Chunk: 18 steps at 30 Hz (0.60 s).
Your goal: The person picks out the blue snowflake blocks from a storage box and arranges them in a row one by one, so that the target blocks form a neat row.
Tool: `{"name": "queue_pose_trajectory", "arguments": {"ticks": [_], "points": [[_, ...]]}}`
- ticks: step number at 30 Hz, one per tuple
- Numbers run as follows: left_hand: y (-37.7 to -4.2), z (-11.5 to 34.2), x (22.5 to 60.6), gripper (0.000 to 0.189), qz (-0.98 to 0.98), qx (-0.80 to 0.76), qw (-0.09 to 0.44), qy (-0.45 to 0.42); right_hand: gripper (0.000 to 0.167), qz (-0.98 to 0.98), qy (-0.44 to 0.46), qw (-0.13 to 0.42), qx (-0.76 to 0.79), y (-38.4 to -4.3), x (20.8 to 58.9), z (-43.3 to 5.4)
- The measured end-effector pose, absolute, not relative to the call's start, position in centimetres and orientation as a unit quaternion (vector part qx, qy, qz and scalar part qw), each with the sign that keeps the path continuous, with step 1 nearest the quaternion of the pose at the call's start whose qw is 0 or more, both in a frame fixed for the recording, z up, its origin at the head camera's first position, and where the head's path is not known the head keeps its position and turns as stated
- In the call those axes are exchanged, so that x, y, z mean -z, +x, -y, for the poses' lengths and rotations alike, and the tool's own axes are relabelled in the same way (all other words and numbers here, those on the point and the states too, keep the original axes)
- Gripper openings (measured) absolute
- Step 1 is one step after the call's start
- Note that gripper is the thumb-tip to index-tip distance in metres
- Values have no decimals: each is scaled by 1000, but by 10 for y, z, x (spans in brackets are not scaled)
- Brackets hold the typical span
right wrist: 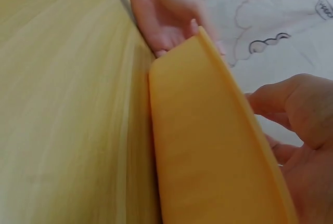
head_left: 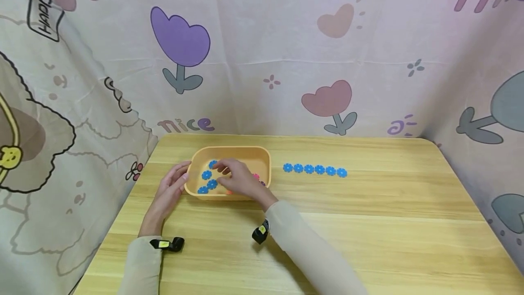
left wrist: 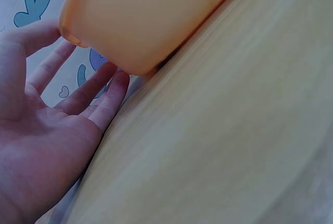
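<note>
An orange plastic bin [head_left: 254, 155] holds several blue flower-shaped discs [head_left: 206, 175] on its left side and a pink disc [head_left: 256, 176] by its right wall. My left hand [head_left: 171, 185] rests at the bin's left end, fingers extended; in the left wrist view the thumb touches near the rim and the fingertips meet the lower wall [left wrist: 130, 26]. Over the inside of the bin reaches my right hand [head_left: 237, 177], thumb and fingers apart and loosely bent, fingertips close to a blue disc [head_left: 212, 164]. The right wrist view shows the bin's outer wall [right wrist: 203, 125] hiding the fingertips.
To the right of the bin, a row of several blue discs [head_left: 309, 169] lies on the wooden table [head_left: 389, 222]. A printed cloth [head_left: 254, 35] hangs behind and beside the table. Black wrist cameras [head_left: 176, 244] are strapped over both sleeves.
</note>
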<state>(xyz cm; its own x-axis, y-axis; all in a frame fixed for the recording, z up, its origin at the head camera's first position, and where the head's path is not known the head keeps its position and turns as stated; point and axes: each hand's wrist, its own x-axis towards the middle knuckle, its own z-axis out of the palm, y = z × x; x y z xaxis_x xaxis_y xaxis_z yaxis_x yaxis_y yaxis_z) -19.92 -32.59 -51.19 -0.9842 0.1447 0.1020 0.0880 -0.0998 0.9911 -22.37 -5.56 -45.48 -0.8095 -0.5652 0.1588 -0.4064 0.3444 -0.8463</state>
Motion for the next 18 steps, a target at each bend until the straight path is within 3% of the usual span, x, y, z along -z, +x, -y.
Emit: {"name": "queue_pose_trajectory", "arguments": {"ticks": [18], "points": [[-199, 327, 514, 47, -668, -738, 19, 91, 26, -867, -303, 134, 373, -244, 469, 88]]}}
